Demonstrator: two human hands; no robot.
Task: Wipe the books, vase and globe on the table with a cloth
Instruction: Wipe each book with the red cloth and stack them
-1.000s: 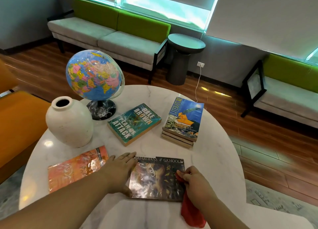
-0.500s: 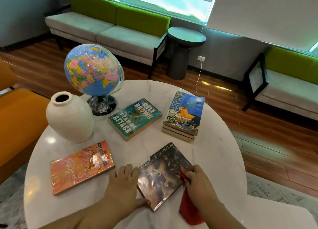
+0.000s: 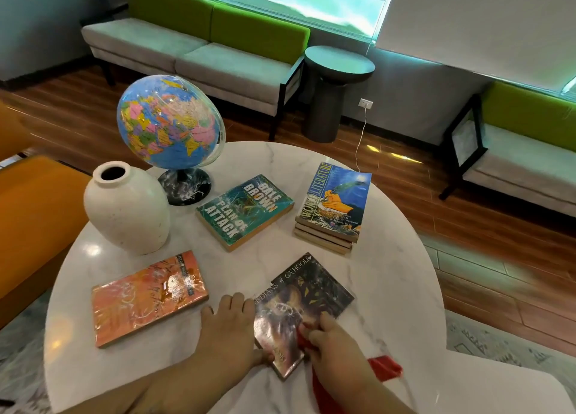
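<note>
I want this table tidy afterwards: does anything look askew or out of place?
The dark book lies skewed diagonally at the table's near edge, steadied by the left hand while the right hand pinches a red cloth on it.

left hand [image 3: 229, 329] reaches in from the near side and lies flat, palm down, fingers straight, thumb spread rightward. right hand [image 3: 335, 342], just to its right, is curled, pinching the red cloth [image 3: 385, 368].
</note>
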